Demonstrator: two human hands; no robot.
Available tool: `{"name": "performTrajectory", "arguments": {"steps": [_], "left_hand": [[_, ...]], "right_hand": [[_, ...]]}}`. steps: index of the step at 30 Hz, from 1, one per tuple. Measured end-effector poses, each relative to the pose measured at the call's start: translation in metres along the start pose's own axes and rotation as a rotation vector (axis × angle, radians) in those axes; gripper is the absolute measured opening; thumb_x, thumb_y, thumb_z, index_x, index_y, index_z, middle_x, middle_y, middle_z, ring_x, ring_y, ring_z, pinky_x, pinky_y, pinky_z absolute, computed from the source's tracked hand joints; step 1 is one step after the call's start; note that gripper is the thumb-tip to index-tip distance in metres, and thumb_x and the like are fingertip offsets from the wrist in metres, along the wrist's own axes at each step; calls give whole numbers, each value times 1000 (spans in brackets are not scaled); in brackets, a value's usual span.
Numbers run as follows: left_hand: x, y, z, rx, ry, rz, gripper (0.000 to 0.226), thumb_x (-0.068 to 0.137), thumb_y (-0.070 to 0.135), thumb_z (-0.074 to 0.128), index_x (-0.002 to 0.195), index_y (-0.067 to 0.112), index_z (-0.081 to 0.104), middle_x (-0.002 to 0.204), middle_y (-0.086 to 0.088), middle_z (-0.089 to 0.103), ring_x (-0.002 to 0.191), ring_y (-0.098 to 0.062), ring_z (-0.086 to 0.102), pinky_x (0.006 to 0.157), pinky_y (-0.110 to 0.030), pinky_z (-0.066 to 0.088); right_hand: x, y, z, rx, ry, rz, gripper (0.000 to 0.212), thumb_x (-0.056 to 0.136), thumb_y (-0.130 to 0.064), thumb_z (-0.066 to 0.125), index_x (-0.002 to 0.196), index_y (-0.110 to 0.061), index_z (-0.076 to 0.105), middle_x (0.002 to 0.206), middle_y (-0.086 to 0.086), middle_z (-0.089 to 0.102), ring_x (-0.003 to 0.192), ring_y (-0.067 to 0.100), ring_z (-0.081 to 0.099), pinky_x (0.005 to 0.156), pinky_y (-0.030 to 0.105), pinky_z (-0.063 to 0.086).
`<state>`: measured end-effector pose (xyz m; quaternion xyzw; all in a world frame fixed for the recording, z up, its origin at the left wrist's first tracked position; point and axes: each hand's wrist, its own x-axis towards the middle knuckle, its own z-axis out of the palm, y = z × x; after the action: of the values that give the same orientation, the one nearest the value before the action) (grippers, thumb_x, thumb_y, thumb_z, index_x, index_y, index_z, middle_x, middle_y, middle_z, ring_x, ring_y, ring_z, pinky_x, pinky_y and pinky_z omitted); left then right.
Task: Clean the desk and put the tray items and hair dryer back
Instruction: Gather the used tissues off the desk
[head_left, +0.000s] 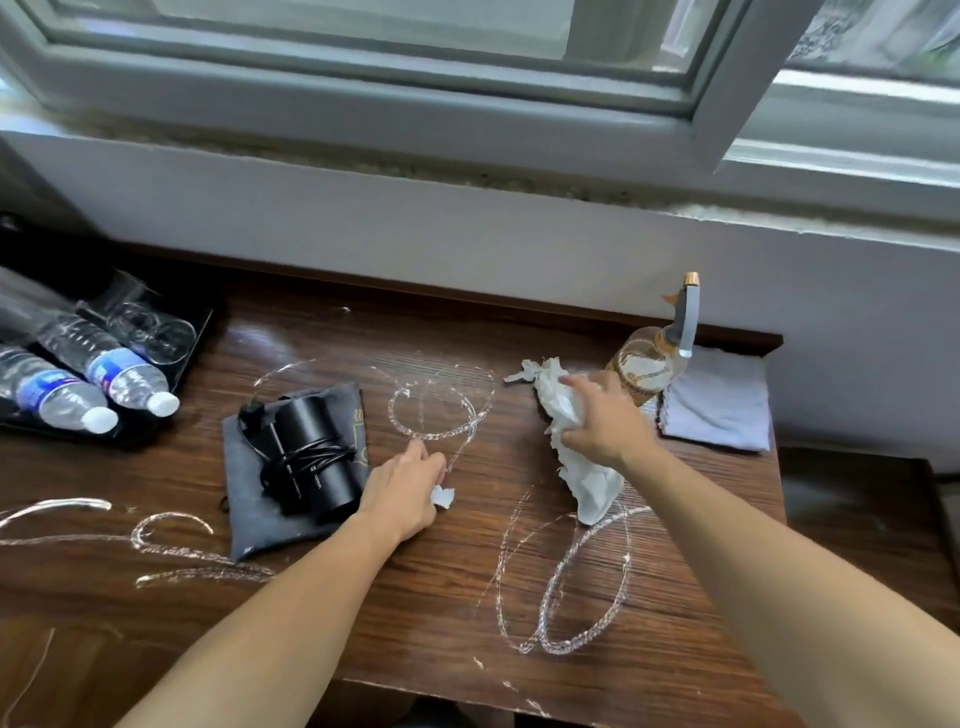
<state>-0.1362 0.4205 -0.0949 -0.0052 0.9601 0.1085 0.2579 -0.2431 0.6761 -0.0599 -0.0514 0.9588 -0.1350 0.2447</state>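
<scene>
Paper towel (589, 486), right of hair dryer (322, 452): likely light, soft, tearable; right hand (605, 423) curls fingers round its middle; left hand (402, 491) pinches scrap (443, 497).

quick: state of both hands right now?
Left hand: closed, pinching a small tissue scrap.
Right hand: closed on the crumpled paper towel.

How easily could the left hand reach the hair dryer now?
Probably yes, easily: the left hand lies right beside the hair dryer with nothing between them, though it already holds a small paper scrap.
</scene>
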Motion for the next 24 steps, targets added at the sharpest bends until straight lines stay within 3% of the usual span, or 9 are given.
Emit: {"name": "performTrajectory", "arguments": {"steps": [3, 5, 8, 10, 13, 15, 20, 24], "left_hand": [[1, 2, 1, -7, 0, -1, 16, 87, 14, 59, 97, 26, 58, 110, 1, 53, 102, -29, 61, 82, -37, 47], [2, 3, 0, -76, 6, -32, 15, 84, 15, 59, 91, 28, 60, 105, 2, 57, 103, -29, 61, 86, -37, 48], [5, 3, -6, -245, 46, -74, 16, 79, 18, 65, 80, 32, 59, 94, 6, 57, 98, -26, 60, 84, -35, 49], [8, 2, -13, -355, 69, -81, 18, 75, 18, 68, 75, 33, 58, 90, 7, 60, 94, -23, 58, 81, -35, 49], [16, 3, -23, -461, 101, -90, 24, 73, 18, 74, 67, 33, 55, 86, 6, 67, 91, -21, 60, 80, -34, 52], [21, 6, -28, -491, 116, -92, 26, 72, 19, 75, 65, 33, 55, 84, 5, 69, 91, -22, 61, 80, -34, 52], [29, 22, -40, -533, 128, -58, 22, 74, 16, 76, 71, 30, 59, 82, 5, 66, 84, -18, 60, 75, -29, 48], [27, 34, -39, -534, 110, -29, 14, 74, 13, 72, 72, 25, 64, 73, 8, 62, 78, -18, 58, 68, -27, 45]], "right_hand": [[18, -9, 2, -169, -261, 29, 114, 72, -39, 82, 154, -49, 2, 164, 8, -6, 146, 43, 17, 109, 52, 39], [23, -13, 11, -313, -295, 33, 120, 70, -40, 83, 153, -48, -3, 163, 13, -4, 146, 42, 18, 108, 49, 40], [20, -14, 26, -373, -130, 5, 90, 79, -27, 75, 149, -38, 19, 152, 15, 23, 132, 39, 37, 85, 40, 50], [16, -12, 31, -324, -14, -40, 65, 83, -16, 67, 139, -28, 37, 140, 13, 37, 118, 35, 48, 71, 38, 47], [8, -7, 33, -161, 36, -67, 36, 84, -19, 65, 117, -22, 52, 117, 8, 49, 104, 32, 57, 70, 38, 49], [-2, -1, 29, -22, 51, -62, 21, 81, -25, 67, 95, -24, 51, 100, 2, 49, 93, 28, 58, 67, 36, 49], [-35, 24, 7, 166, 57, -71, 30, 75, -21, 72, 74, -31, 44, 83, 0, 53, 74, 18, 54, 57, 32, 39], [-51, 42, 3, 161, 49, -70, 19, 73, -29, 70, 72, -26, 51, 79, -3, 58, 72, 18, 57, 58, 39, 50]]}}
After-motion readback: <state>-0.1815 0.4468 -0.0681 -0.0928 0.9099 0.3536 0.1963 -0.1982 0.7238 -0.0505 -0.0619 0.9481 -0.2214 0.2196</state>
